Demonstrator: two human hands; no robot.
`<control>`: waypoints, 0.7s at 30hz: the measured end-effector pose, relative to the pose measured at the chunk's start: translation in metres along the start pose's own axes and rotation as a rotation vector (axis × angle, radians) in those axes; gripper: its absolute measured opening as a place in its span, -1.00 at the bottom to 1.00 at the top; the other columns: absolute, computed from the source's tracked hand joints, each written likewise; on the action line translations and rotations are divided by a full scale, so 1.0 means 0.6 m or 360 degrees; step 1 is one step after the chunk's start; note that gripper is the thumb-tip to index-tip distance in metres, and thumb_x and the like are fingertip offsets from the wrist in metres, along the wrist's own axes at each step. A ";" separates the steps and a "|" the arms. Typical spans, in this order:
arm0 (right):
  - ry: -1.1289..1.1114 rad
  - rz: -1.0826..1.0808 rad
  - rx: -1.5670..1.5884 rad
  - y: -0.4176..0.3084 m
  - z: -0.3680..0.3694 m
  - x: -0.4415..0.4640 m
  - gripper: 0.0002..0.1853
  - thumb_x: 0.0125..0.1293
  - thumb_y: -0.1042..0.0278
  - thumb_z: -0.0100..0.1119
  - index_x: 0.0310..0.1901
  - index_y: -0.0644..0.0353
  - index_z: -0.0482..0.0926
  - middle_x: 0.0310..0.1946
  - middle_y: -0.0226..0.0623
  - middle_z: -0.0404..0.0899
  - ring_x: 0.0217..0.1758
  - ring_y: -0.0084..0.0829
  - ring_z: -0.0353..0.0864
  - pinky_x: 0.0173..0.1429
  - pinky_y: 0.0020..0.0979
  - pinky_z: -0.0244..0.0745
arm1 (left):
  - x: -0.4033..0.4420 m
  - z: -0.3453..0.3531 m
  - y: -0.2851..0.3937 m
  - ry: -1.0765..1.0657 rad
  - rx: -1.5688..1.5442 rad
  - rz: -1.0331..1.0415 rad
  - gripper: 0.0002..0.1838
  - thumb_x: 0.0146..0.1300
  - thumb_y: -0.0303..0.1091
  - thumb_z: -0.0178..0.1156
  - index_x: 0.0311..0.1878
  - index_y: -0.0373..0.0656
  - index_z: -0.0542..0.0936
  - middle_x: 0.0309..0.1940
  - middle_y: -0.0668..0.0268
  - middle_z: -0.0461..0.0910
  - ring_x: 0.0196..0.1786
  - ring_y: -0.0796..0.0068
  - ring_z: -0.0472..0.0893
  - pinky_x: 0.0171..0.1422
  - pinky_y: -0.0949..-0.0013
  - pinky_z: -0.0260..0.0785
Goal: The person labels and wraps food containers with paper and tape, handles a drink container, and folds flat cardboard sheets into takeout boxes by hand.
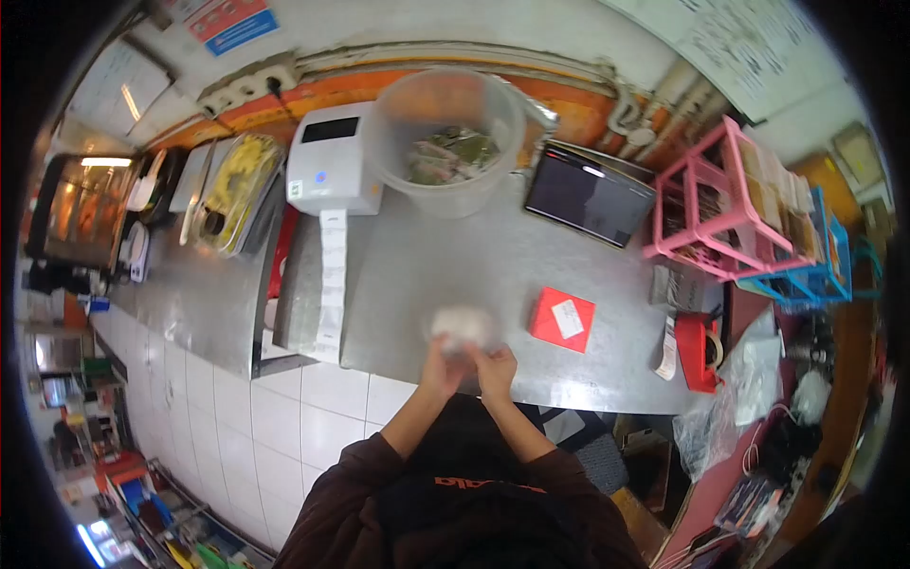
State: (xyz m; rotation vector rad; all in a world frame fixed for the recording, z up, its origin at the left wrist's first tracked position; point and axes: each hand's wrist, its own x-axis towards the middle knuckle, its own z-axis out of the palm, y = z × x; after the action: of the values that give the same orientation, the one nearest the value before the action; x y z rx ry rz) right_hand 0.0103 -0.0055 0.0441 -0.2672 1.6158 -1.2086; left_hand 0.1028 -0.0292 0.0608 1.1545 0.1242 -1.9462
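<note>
Close to the table's front edge, both hands grip a small whitish, translucent thing (462, 324) that is blurred; I cannot make out its kind. My left hand (440, 370) has its fingers closed on the near left side of it. On the near right side, my right hand (492, 370) is closed on it too, the two hands almost touching. To the right of them, a red square box (562, 320) with a white label lies on the metal table (408, 275).
A label printer (332, 156) trails a strip of labels (333, 275) toward the front edge. Behind stand a clear plastic bucket (445, 194) with packets inside and a tablet (588, 197). Pink rack (706, 204) and red tape dispenser (697, 354) are at right.
</note>
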 end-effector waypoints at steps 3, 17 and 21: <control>-0.0105 -0.0367 -0.0252 0.022 0.017 -0.010 -0.49 -0.17 0.26 0.53 -0.49 0.12 0.24 -0.61 -0.51 0.32 -0.58 -0.70 0.27 -0.46 -0.67 0.22 | -0.034 -0.028 0.030 -0.0157 -0.0064 -0.0165 -0.46 0.15 0.06 0.03 0.06 -0.16 0.36 -0.09 0.21 0.44 0.02 0.33 0.45 0.11 0.23 0.29; -0.0491 -0.0106 -0.0588 0.109 0.046 0.115 -0.83 0.19 0.37 0.19 -0.21 0.20 0.48 -0.44 -0.41 0.50 -0.35 -0.59 0.51 -0.33 -0.53 0.45 | 0.031 -0.233 0.100 -0.0145 0.0191 0.0059 -0.46 0.14 -0.03 0.07 0.10 -0.18 0.38 -0.04 0.17 0.49 0.01 0.29 0.49 0.09 0.22 0.33; -0.0558 -0.1280 -0.0719 -0.010 0.234 0.164 -0.89 0.24 0.43 0.08 -0.20 0.19 0.49 -0.32 -0.38 0.56 -0.29 -0.56 0.53 -0.28 -0.57 0.41 | 0.040 -0.242 0.095 -0.0010 0.1120 0.0249 -0.57 0.04 -0.05 0.28 -0.21 -0.25 0.55 -0.27 0.23 0.59 -0.20 0.26 0.58 -0.13 0.27 0.42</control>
State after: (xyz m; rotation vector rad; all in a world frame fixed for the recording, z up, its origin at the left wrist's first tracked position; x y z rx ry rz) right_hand 0.0823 -0.1547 -0.0011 -1.4404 1.4787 -1.2456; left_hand 0.2359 -0.0122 -0.0226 1.5393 -0.6859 -1.8976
